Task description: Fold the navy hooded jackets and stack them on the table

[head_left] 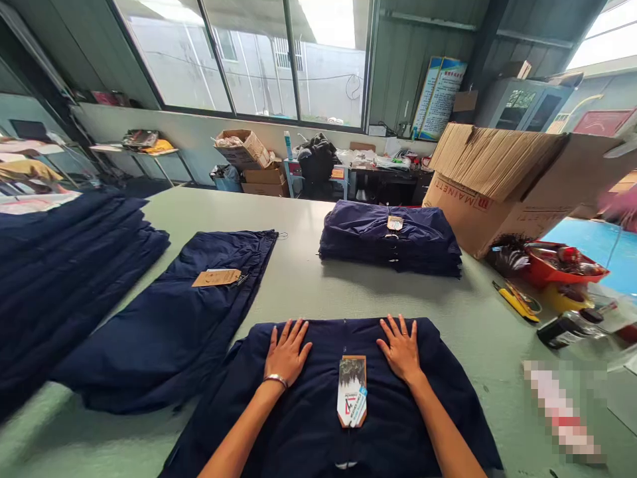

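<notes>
A navy jacket [318, 398] lies spread on the table in front of me, its upper edge running straight across. On its left part my left hand [287, 348] rests flat with fingers spread, a bracelet at the wrist. My right hand [401, 346] lies the same way on the right part. Between the hands a hang tag [352, 392] with a dark forest picture sits on the cloth. To the left is a folded navy garment [164, 325] with a brown tag [217, 277]. A stack of folded navy garments [391, 239] stands beyond my hands.
A larger pile of navy garments [64, 265] covers the far left of the green table [293, 265]. At the right stand a big cardboard box [478, 192], a red tray [562, 262] of small items, a yellow cutter [517, 302] and a dark bottle [567, 328].
</notes>
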A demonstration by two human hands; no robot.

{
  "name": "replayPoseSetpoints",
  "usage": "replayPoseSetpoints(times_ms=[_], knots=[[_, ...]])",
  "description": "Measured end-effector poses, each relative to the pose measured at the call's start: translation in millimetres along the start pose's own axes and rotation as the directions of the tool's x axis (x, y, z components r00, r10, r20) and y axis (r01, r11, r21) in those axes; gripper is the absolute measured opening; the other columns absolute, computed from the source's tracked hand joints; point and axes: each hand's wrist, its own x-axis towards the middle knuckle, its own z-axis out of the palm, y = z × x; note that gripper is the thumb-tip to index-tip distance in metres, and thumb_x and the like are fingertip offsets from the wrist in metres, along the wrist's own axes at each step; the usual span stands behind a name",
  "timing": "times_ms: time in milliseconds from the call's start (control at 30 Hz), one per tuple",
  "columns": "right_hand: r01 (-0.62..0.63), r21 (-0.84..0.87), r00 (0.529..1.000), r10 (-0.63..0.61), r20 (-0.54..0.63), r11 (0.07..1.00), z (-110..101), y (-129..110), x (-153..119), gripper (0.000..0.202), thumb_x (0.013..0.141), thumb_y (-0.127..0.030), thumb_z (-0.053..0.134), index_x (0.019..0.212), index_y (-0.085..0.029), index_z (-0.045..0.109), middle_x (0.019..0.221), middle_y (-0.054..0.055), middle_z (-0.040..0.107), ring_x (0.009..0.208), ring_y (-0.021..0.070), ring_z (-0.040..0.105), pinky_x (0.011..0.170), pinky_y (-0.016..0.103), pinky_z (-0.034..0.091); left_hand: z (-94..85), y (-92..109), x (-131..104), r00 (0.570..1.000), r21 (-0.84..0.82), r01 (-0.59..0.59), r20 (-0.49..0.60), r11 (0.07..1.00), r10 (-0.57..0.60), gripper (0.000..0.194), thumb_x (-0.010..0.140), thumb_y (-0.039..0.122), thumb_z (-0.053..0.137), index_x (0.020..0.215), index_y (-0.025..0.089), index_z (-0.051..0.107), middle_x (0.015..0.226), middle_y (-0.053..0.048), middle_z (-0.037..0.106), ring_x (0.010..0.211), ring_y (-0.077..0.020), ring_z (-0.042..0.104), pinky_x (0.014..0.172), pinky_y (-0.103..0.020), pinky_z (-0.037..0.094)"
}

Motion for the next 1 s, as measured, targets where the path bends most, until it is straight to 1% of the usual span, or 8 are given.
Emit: replayPoseSetpoints(times_ms=[133,233,533,667,733,833,900,1000], knots=[[-0.076,-0.096,0.997,0.074,-0.031,0.992,10,51,-14,0.060,0.100,-0.057,0.030,0.155,-0.032,0.033,0.164,0.002,0.027,0.152,0.0301,0.018,0.119,0.065,-0.002,8.0,-46,-16,0.997,0.033,0.047,-0.064,0.998,-0.045,0.056,0.098,0.035,0.029,0.150,0.023,0.045,0.157,-0.004,0.040,0.149,-0.0266,0.030,0.123,-0.052,0.013],[-0.108,-0.093,0.994,0.105,-0.038,0.990,13,71,-23,0.062,0.100,-0.057,0.028,0.156,-0.032,0.029,0.165,0.003,0.024,0.152,0.0269,0.020,0.120,0.063,0.005,8.3,-67,-27,0.995,0.021,0.039,-0.094,0.999,-0.037,0.057,0.099,0.037,0.028,0.152,0.023,0.041,0.157,-0.005,0.040,0.148,-0.0263,0.030,0.123,-0.053,0.014],[-0.144,-0.022,0.990,0.143,-0.014,0.989,16,74,-22,0.062,0.099,-0.055,0.034,0.156,-0.030,0.031,0.164,0.004,0.027,0.151,0.0253,0.020,0.121,0.060,0.011,1.9,-57,-27,0.996,-0.050,0.082,-0.029,0.995,-0.083,0.057,0.098,0.037,0.031,0.154,0.024,0.039,0.158,-0.006,0.038,0.149,-0.0265,0.029,0.122,-0.056,0.014],[-0.131,0.034,0.991,0.131,0.001,0.991,4,73,-24,0.062,0.097,-0.052,0.035,0.154,-0.026,0.034,0.163,0.007,0.029,0.151,0.0266,0.021,0.120,0.060,0.012,-13.7,-53,-22,0.984,-0.157,0.151,0.115,0.976,-0.134,0.058,0.097,0.037,0.032,0.151,0.020,0.042,0.158,-0.009,0.038,0.149,-0.0281,0.029,0.120,-0.060,0.019],[-0.134,0.071,0.990,0.137,-0.042,0.988,-3,75,-34,0.063,0.096,-0.051,0.036,0.152,-0.023,0.038,0.162,0.010,0.030,0.150,0.0287,0.023,0.120,0.060,0.015,-25.2,-60,-27,0.986,-0.259,0.155,0.096,0.953,-0.135,0.059,0.096,0.039,0.032,0.150,0.018,0.044,0.156,-0.011,0.041,0.148,-0.0273,0.032,0.119,-0.057,0.025],[-0.151,0.144,0.966,0.177,-0.188,0.978,-11,89,-66,0.066,0.094,-0.056,0.035,0.146,-0.017,0.046,0.156,0.016,0.039,0.144,0.0322,0.033,0.117,0.058,0.022,-42.5,-84,-56,0.986,-0.382,0.098,-0.086,0.919,-0.141,0.061,0.094,0.045,0.034,0.145,0.013,0.048,0.151,-0.015,0.048,0.142,-0.0262,0.042,0.118,-0.049,0.032],[-0.163,0.215,0.941,0.218,-0.261,0.963,-14,107,-96,0.071,0.091,-0.062,0.034,0.140,-0.013,0.051,0.147,0.020,0.048,0.138,0.0342,0.041,0.113,0.056,0.029,-51.9,-106,-85,0.966,-0.409,0.124,-0.157,0.904,-0.203,0.062,0.091,0.049,0.039,0.139,0.012,0.053,0.144,-0.016,0.055,0.137,-0.0280,0.048,0.118,-0.047,0.034],[-0.245,0.348,0.912,0.337,-0.233,0.905,-19,135,-141,0.080,0.083,-0.072,0.039,0.130,-0.011,0.057,0.129,0.022,0.060,0.122,0.0364,0.053,0.107,0.055,0.037,-62.7,-134,-130,0.926,-0.427,0.302,-0.079,0.852,-0.368,0.064,0.082,0.053,0.047,0.130,0.012,0.060,0.136,-0.016,0.061,0.130,-0.0310,0.054,0.114,-0.049,0.038]])
